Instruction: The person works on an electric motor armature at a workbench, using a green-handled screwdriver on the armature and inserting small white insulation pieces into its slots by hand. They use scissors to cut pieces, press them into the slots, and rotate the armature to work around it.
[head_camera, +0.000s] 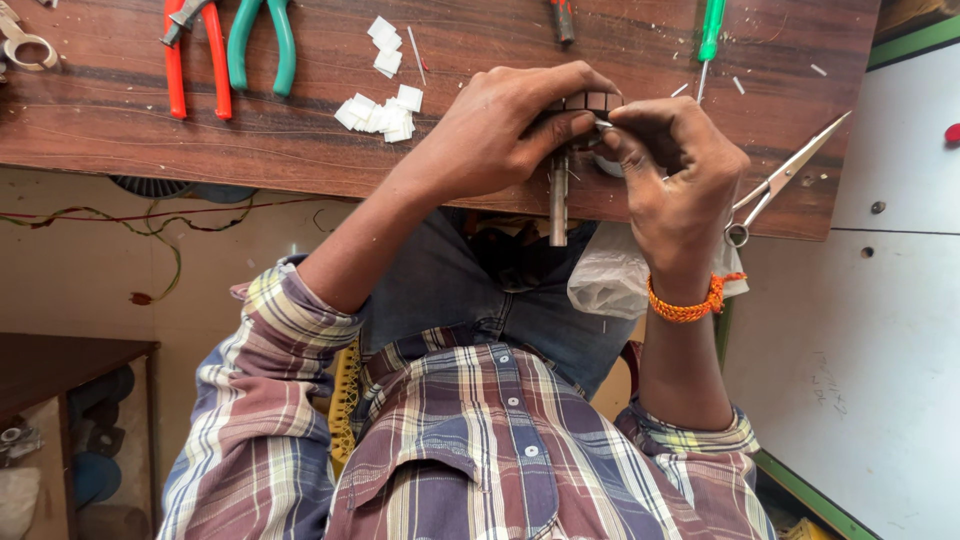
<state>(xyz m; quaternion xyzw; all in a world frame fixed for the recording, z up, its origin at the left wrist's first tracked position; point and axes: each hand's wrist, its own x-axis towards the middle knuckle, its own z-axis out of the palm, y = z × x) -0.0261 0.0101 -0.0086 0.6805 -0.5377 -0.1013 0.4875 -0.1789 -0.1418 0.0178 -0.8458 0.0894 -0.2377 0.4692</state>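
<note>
My left hand (500, 130) grips a small dark slotted metal core with a steel shaft (558, 200) that points down over the bench's near edge. Its fingers wrap over the top of the core. My right hand (675, 170), with an orange thread band at the wrist, pinches at the core's right side; a small pale piece shows between its fingertips, too small to identify. Both hands touch at the core, above the wooden bench (300, 140).
Red-handled pliers (195, 50) and green-handled pliers (262, 45) lie at the bench's back left. Small white paper pieces (383, 108) sit left of my hands. Scissors (785, 175) lie at right, a green screwdriver (710, 35) behind. A plastic bag (610, 275) rests on my lap.
</note>
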